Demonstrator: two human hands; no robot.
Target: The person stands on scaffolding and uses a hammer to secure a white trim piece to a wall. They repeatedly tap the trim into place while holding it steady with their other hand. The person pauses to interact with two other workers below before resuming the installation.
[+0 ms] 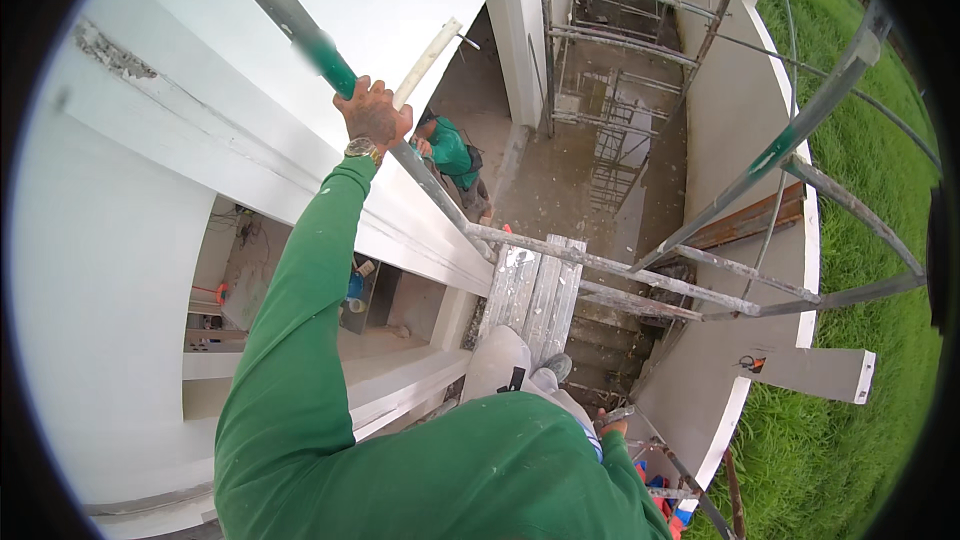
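Note:
My left hand (374, 120), with a watch on its wrist, is wrapped round a slanting scaffold pole (275, 12) just below its green-painted stretch. A cream-white strip (428, 62) rises from beside the knuckles, a thin metal rod poking out at its top; whether my fingers also hold it I cannot tell. Low on the right, my right hand (610, 427) is partly hidden by my body. Its fingers are curled beside a small grey, pale-spotted piece (621, 413), whose kind is unclear. My legs are over a paint-spattered metal plank (545, 285).
Grey scaffold tubes (620, 265) cross just ahead. Far below lies wet ground (560, 175), where a co-worker in green (452, 152) is by a doorway. White wall ledges (270, 175) run along the left. To the right stand a low wall (735, 150) and grass (860, 180).

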